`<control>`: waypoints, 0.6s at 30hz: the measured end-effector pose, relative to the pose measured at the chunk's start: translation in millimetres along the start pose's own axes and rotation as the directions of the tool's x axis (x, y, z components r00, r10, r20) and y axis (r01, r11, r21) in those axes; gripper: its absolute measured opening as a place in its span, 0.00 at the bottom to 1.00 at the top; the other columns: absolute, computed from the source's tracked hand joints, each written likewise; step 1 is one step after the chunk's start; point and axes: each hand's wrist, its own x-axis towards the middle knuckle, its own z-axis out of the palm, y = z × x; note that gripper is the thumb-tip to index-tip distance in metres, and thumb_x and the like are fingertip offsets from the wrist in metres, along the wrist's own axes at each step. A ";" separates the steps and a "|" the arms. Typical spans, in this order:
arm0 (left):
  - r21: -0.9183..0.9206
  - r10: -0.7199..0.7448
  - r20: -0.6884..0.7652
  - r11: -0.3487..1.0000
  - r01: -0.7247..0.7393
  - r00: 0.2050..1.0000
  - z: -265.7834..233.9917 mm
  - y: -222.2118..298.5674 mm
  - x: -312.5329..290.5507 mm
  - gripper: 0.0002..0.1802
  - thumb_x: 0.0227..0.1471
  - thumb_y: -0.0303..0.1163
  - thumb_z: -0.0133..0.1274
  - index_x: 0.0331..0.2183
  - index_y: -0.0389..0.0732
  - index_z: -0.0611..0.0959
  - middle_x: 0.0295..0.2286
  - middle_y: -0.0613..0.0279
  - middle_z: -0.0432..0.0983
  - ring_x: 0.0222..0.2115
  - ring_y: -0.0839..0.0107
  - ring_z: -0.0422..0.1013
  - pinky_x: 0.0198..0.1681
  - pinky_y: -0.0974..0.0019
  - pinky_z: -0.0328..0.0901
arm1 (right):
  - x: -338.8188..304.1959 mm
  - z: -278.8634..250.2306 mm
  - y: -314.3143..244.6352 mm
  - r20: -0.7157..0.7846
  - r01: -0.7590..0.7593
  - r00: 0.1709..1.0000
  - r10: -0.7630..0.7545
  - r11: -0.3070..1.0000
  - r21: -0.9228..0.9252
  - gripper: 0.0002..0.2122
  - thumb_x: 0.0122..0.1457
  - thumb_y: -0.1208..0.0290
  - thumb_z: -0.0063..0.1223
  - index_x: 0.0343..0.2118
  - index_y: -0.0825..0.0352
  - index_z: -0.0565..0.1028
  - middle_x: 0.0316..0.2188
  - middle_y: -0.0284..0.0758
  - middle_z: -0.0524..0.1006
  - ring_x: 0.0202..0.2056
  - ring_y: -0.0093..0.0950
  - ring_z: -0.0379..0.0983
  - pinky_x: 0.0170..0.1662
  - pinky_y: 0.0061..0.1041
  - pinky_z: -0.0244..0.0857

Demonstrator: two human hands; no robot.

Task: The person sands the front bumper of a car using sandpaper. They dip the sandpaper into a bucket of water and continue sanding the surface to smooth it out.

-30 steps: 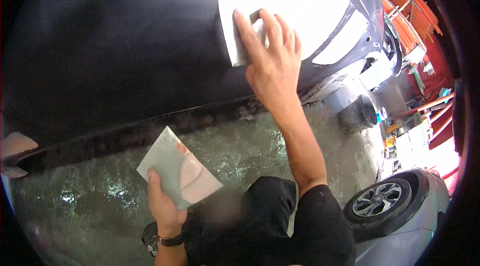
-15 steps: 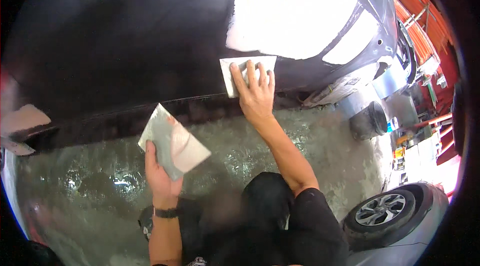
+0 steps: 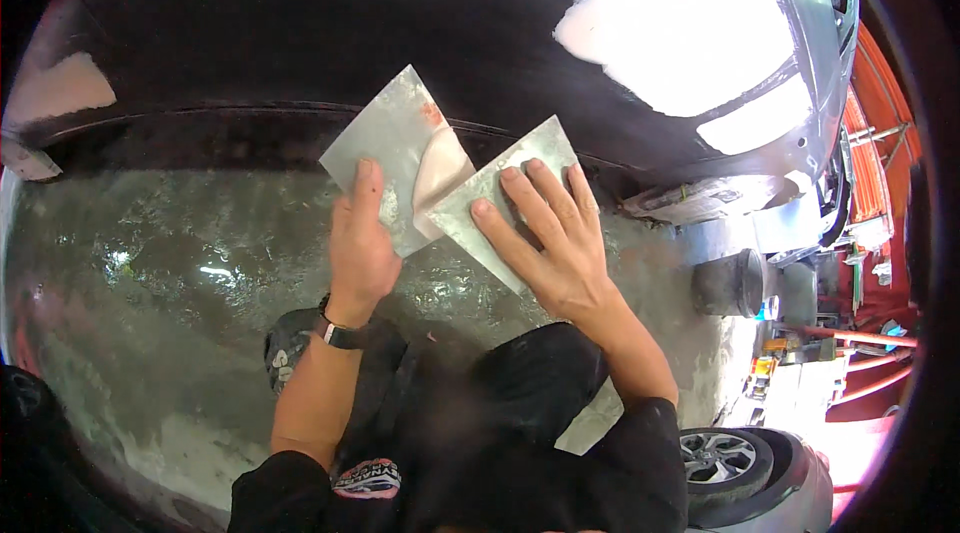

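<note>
My left hand point(image 3: 365, 251) grips a flat, square metal putty plate point(image 3: 380, 138), its thumb lying on top. A mound of pale pinkish putty point(image 3: 438, 173) sits along the plate's right side, with a reddish smear near the upper corner. My right hand point(image 3: 560, 248) holds a second thin metal sheet, a putty spreader point(image 3: 552, 141), fingers spread over its face. The spreader's left corner is at the putty, overlapping the plate's edge. Both tools are in front of the dark car body panel point(image 3: 300, 23), which carries a large whitish filler patch point(image 3: 690, 28) at upper right.
A smaller pale patch point(image 3: 65, 88) marks the panel's far left. Wet grey concrete floor point(image 3: 220, 223) lies below. On the right are a dark bucket point(image 3: 728, 283), red-orange framing point(image 3: 870, 183) and another car's wheel point(image 3: 720, 458).
My right hand has pulled the spreader away from the car panel, down to the plate's putty. My left hand has raised the plate up and to the right. The view has shifted.
</note>
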 end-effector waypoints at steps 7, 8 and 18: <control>0.342 0.179 -0.061 0.928 -0.148 0.982 -17.3 -15.2 -0.5 0.24 0.64 0.31 0.40 0.56 0.28 0.68 0.49 0.47 0.74 0.46 0.56 0.72 0.53 0.58 0.63 | -13.9 10.7 -7.9 0.154 0.174 0.973 -0.172 0.985 -0.001 0.22 0.52 0.66 0.52 0.53 0.52 0.73 0.48 0.37 0.71 0.53 0.40 0.68 0.57 0.53 0.59; 0.100 0.133 -0.099 0.987 -0.123 0.986 -12.6 -5.1 1.0 0.24 0.62 0.28 0.40 0.57 0.27 0.67 0.49 0.45 0.73 0.47 0.53 0.71 0.53 0.57 0.63 | -13.6 6.5 2.8 0.192 0.158 0.968 -0.162 0.987 0.037 0.22 0.52 0.66 0.52 0.53 0.53 0.73 0.48 0.37 0.71 0.53 0.40 0.68 0.57 0.52 0.60; -0.157 0.030 -0.135 0.986 -0.051 0.990 -9.1 16.3 6.6 0.28 0.67 0.47 0.40 0.56 0.34 0.69 0.51 0.58 0.71 0.51 0.64 0.70 0.54 0.58 0.65 | 97.8 -96.8 155.0 -0.456 -0.383 0.845 0.280 0.911 -0.150 0.26 0.53 0.86 0.43 0.56 0.59 0.72 0.48 0.45 0.73 0.47 0.46 0.73 0.47 0.38 0.70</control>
